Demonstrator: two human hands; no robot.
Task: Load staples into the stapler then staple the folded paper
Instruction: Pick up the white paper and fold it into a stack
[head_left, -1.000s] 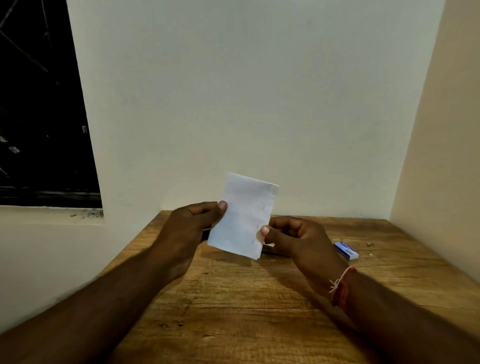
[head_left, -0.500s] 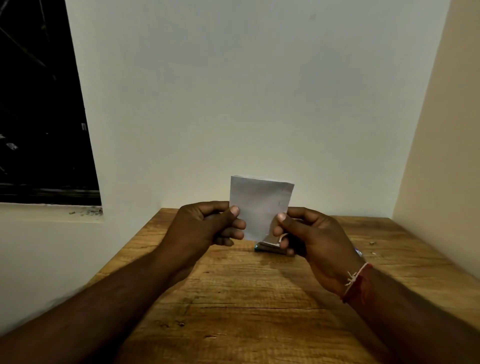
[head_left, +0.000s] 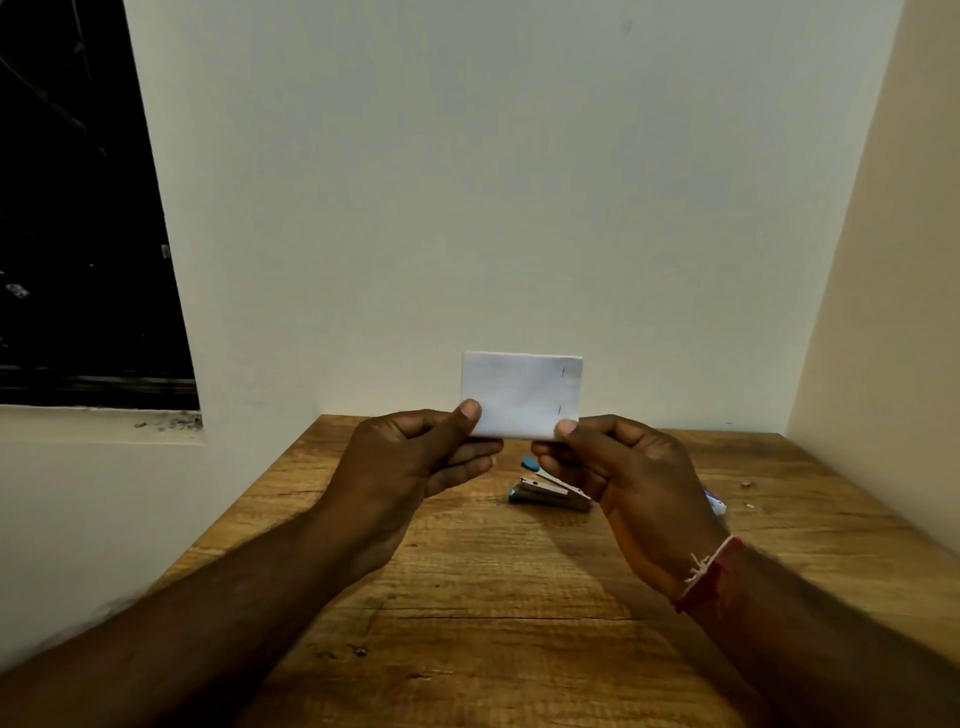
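Above the wooden table (head_left: 467, 597), head view: folded paper (head_left: 521, 395) held upright, long side horizontal, two short staple marks near its right edge. Left hand (head_left: 415, 462) pinches its lower left corner, right hand (head_left: 618, 467) its lower right corner, thumbs on the near face. Stapler (head_left: 545, 492) lies on the table below the paper, top hinged open, partly hidden by the right hand. Red thread band (head_left: 709, 574) on the right wrist.

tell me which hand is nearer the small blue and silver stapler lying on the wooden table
Right. The right hand overlaps the stapler on its right end; the left hand is apart to its left.
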